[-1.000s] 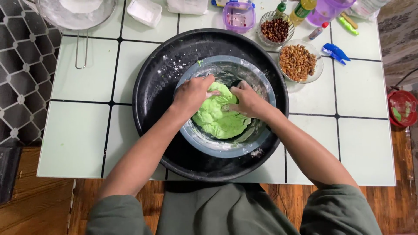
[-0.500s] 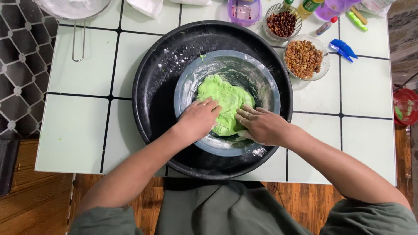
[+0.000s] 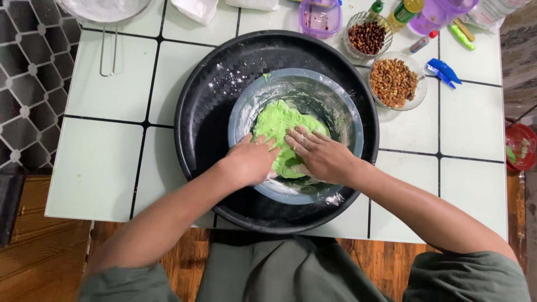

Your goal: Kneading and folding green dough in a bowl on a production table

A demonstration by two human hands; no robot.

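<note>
A lump of green dough lies in a flour-dusted metal bowl, which sits inside a wide black tray. My left hand rests on the dough's near left edge, fingers bent over it. Beside it, my right hand lies flat on the near right part of the dough, fingers spread and pointing left. Both hands touch each other's fingertips over the dough.
On the white tiled table, a glass bowl of light nuts and a smaller bowl of dark beans stand at the back right. A purple container, bottles, a blue clip and a sieve handle line the back.
Both hands have slid back toward me from the dough's middle to its near edge. The dough has been pushed toward the far side and flattened.
</note>
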